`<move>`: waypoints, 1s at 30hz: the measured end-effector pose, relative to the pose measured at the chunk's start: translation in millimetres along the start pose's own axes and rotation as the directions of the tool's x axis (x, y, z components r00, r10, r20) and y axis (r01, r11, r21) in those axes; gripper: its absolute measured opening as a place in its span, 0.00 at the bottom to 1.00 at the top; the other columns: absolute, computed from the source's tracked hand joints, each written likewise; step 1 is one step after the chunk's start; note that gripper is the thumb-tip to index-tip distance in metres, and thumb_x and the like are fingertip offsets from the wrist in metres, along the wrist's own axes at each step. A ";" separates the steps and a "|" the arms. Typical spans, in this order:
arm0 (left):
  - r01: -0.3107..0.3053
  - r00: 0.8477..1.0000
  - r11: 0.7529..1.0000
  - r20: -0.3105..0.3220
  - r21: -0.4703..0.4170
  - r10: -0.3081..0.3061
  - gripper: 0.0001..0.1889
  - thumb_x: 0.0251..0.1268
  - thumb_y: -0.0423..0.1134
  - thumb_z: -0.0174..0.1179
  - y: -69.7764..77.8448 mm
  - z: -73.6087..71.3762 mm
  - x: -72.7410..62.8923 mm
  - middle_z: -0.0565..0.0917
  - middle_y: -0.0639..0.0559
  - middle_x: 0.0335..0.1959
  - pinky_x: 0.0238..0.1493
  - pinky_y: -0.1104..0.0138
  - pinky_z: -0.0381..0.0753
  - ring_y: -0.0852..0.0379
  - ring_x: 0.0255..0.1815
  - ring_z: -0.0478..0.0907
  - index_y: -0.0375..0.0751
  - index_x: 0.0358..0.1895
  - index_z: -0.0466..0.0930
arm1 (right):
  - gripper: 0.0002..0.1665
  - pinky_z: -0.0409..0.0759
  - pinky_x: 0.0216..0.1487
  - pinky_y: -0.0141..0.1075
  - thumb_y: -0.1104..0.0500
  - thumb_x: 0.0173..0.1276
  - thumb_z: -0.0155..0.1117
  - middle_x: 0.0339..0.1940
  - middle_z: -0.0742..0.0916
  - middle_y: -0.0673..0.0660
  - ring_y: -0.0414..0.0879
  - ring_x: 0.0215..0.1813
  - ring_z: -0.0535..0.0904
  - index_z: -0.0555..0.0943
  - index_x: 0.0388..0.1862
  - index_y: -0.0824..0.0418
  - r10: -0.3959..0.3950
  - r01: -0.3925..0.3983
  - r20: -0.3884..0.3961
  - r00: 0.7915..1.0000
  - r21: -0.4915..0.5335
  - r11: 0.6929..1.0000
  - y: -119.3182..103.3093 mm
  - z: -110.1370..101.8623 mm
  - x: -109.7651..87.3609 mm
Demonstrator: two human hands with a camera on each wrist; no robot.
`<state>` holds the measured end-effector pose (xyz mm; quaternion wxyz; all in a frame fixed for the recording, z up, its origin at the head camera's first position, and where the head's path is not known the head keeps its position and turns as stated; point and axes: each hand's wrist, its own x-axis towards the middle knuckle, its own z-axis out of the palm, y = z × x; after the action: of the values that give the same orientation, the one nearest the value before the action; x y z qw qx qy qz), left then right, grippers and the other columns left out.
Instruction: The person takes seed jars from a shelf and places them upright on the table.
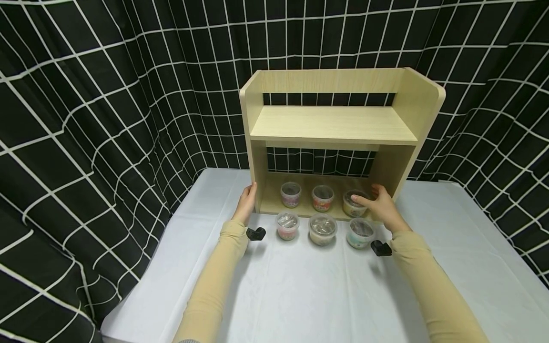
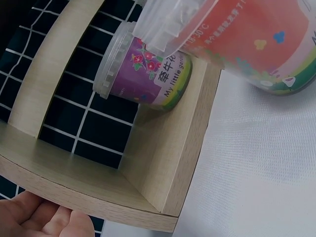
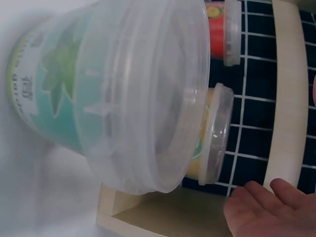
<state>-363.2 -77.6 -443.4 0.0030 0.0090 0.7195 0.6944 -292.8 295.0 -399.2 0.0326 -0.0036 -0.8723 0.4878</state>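
Note:
A light wooden two-tier shelf (image 1: 339,125) stands at the back of the table. My left hand (image 1: 246,201) is at the outer face of its left side panel, and in the left wrist view the fingertips (image 2: 79,224) lie along that panel. Inside the lower tier at the right, my right hand (image 1: 383,207) is spread beside a yellow lidded cup (image 1: 352,207), its thumb overlapping the lid in the head view. Beside that cup on the lower board stand a red cup (image 1: 321,204) and a purple cup (image 2: 143,71).
Before the shelf, on the white cloth (image 1: 309,295), stand a pink cup (image 1: 287,230), a cream cup (image 1: 321,237) and a teal cup (image 3: 59,84), all lidded. Black curtains with a white grid (image 1: 107,95) hang around the table.

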 end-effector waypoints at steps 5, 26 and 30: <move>-0.002 1.000 1.000 -0.009 -0.007 0.002 0.36 0.70 0.60 0.41 -6.2 0.1 3.3 0.57 0.40 0.69 0.68 0.54 0.51 0.45 0.69 0.51 0.36 0.69 0.55 | 0.63 0.52 0.65 0.59 0.39 0.60 0.64 0.69 0.51 0.76 0.70 0.69 0.47 0.38 0.71 0.73 0.046 -0.045 0.042 0.998 -0.034 0.998 0.4 1.5 4.4; -0.007 1.000 1.000 -0.016 0.011 0.007 0.36 0.70 0.60 0.41 -4.7 0.3 4.6 0.57 0.38 0.69 0.68 0.54 0.51 0.44 0.69 0.51 0.34 0.68 0.55 | 0.69 0.46 0.67 0.56 0.40 0.58 0.66 0.67 0.44 0.81 0.72 0.68 0.41 0.30 0.66 0.81 0.181 -0.154 0.137 0.974 -0.191 0.969 12.7 5.5 27.6; -0.012 1.000 1.000 -0.010 0.020 0.012 0.36 0.70 0.60 0.41 -4.9 -1.4 5.2 0.58 0.38 0.69 0.68 0.54 0.51 0.44 0.69 0.52 0.34 0.68 0.56 | 0.70 0.44 0.67 0.56 0.44 0.58 0.68 0.67 0.42 0.81 0.72 0.68 0.39 0.29 0.65 0.83 0.176 -0.146 0.171 0.969 -0.178 0.973 10.6 7.6 29.1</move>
<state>-368.5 -79.1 -448.2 -0.0048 0.0098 0.7264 0.6872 -322.5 295.2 -410.6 -0.0891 -0.0318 -0.9055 0.4137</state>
